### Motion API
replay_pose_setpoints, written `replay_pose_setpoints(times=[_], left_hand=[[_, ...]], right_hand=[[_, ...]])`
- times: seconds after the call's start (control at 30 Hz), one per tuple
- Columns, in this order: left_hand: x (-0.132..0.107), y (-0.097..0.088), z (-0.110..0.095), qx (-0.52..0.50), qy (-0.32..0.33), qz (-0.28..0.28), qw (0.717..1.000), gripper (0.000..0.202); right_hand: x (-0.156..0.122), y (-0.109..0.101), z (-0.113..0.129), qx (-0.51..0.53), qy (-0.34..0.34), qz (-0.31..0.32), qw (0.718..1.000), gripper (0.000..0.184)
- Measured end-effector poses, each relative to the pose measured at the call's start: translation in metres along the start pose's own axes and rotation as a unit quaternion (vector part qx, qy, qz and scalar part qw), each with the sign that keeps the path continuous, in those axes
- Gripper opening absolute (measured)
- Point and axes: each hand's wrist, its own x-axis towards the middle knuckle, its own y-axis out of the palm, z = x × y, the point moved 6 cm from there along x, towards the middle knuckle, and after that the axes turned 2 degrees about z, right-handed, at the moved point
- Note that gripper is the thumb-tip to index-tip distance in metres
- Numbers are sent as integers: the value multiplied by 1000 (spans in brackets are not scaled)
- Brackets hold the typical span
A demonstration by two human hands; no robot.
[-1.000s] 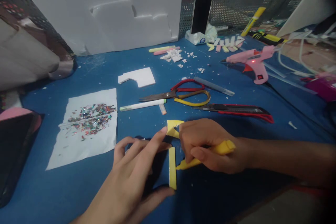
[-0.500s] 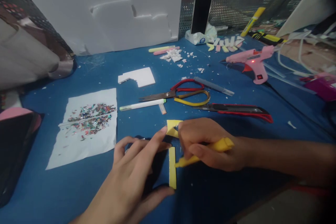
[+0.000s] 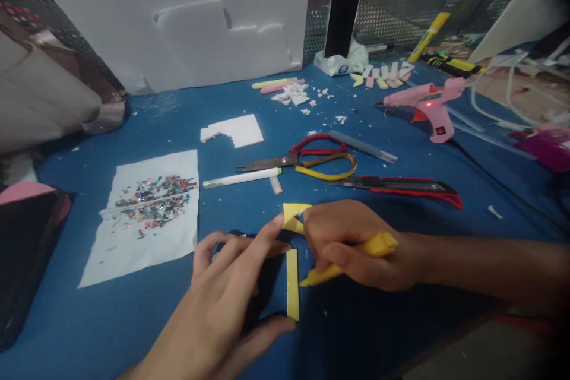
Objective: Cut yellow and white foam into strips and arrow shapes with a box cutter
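Observation:
My left hand [image 3: 227,297] lies spread on the blue table, its forefinger tip pressing a yellow foam piece [image 3: 292,249] and its thumb at the piece's lower end. The piece has a long strip and a wider top part. My right hand [image 3: 351,243] is closed round a yellow cutter [image 3: 351,261], whose tip meets the foam piece near the middle of the strip. A dark shape lies under my left fingers; I cannot make it out.
Scissors [image 3: 303,161], a red-black utility knife [image 3: 401,187] and a white pen [image 3: 243,178] lie just beyond my hands. A paper with glitter bits [image 3: 146,214] lies at left, a pink glue gun [image 3: 427,107] at back right, a white foam board [image 3: 178,18] and an upright phone [image 3: 342,19] behind.
The right hand and cutter shifted very slightly against the foam piece. The left hand has stayed in place.

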Motion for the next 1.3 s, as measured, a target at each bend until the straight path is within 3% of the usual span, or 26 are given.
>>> replay_pose_setpoints(times=[1.03,1.17,1.3], left_hand=[[1,0,1,-14,-2,1,1000,92],[0,1,1,-18,-1,5,1000,90],[0,1,1,-21,1,0,1000,91]], right_hand=[[-1,-3,0,-14,6,-23,1000,37],[-1,-4,-3,-18,33,-29,999,34],[-1,-3,-1,-7,14,-18,1000,36]])
